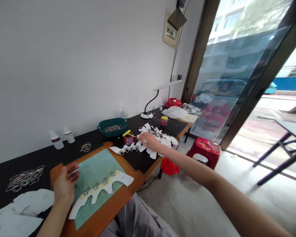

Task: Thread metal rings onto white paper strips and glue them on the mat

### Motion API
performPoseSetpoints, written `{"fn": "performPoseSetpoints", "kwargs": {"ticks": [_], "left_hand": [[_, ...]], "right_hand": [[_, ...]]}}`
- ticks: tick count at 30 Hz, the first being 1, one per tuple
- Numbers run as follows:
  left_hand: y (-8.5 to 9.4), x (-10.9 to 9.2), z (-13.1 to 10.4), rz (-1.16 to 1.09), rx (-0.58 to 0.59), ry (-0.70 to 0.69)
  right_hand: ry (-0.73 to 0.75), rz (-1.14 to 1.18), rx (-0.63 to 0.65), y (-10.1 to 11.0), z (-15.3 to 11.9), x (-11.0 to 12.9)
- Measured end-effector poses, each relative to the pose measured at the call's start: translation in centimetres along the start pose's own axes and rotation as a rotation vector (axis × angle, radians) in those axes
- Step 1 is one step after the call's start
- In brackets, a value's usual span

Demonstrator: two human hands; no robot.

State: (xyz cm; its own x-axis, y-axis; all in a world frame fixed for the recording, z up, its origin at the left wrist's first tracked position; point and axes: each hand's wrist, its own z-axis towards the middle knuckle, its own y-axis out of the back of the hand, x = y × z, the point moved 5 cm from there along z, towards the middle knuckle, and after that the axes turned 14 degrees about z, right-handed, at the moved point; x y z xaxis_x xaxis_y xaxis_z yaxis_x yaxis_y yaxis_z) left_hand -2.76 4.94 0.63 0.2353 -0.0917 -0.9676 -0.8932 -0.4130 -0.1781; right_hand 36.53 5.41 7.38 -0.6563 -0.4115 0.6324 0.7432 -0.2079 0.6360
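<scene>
So the right hand (149, 141) is stretched well out over the table, fingers closed round a thin stick (134, 135) that reaches toward a small can (128, 140). The can is just past the fingertips, with a tilted yellow piece (126, 133) at its top; can't really tell if that's a lid or part of the stick. Left hand (64, 185) has nothing in it, fingers loosely curled, hanging by the left side of a green mat (92, 166) on a brown board (130, 170). The white scalloped piece (108, 187) lies on that mat, off to the right of the left hand and well apart from the right one, its far end poking over onto the board. Four clusters of metal rings (106, 181) sit along its upper edge. A heap of white cutouts (166, 141) is right behind the right hand, and a dark green basin (112, 127) of rings is near the can. More loose rings (26, 180) are piled on the black tabletop (75, 136), left of the left hand.
</scene>
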Motion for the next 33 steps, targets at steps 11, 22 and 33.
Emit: {"fn": "performPoseSetpoints", "kwargs": {"ticks": [11, 22, 33], "left_hand": [[0.6, 0.7, 1.5, 0.077, 0.019, -0.017], [0.0, 0.2, 0.4, 0.012, -0.017, 0.096], [0.1, 0.5, 0.7, -0.005, -0.041, 0.104]], "right_hand": [[0.027, -0.299, 0.326, -14.1, 3.3, 3.5], [0.025, 0.154, -0.197, -3.6, 7.0, 5.3], [-0.104, 0.289, -0.296, 13.4, 7.0, -2.9]]}}
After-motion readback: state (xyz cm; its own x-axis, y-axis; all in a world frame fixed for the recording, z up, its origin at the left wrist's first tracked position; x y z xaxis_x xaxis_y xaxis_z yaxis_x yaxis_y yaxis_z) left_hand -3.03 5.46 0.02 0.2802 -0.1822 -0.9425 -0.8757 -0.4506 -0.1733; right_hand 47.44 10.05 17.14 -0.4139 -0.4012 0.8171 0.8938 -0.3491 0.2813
